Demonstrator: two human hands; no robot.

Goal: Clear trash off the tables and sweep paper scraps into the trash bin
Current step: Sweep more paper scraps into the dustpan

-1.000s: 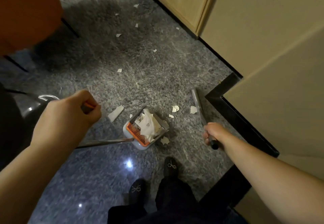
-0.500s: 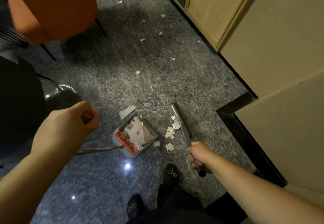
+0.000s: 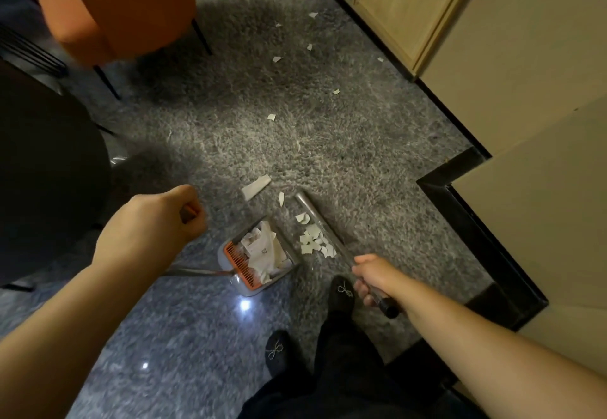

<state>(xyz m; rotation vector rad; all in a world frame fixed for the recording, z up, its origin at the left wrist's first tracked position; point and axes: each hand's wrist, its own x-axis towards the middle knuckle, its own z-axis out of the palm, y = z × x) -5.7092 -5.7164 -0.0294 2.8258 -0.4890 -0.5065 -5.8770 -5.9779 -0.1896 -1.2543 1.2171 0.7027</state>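
Listing by size: grey floor (image 3: 345, 142); orange chair (image 3: 111, 5), far left; dustpan (image 3: 259, 259) on the floor before my feet, holding crumpled paper, its long handle gripped in my fisted left hand (image 3: 154, 221); broom (image 3: 323, 228) just right of the dustpan, its handle clasped in my right hand (image 3: 372, 275); paper scraps (image 3: 313, 241) heaped between broom and dustpan, others scattered beyond.
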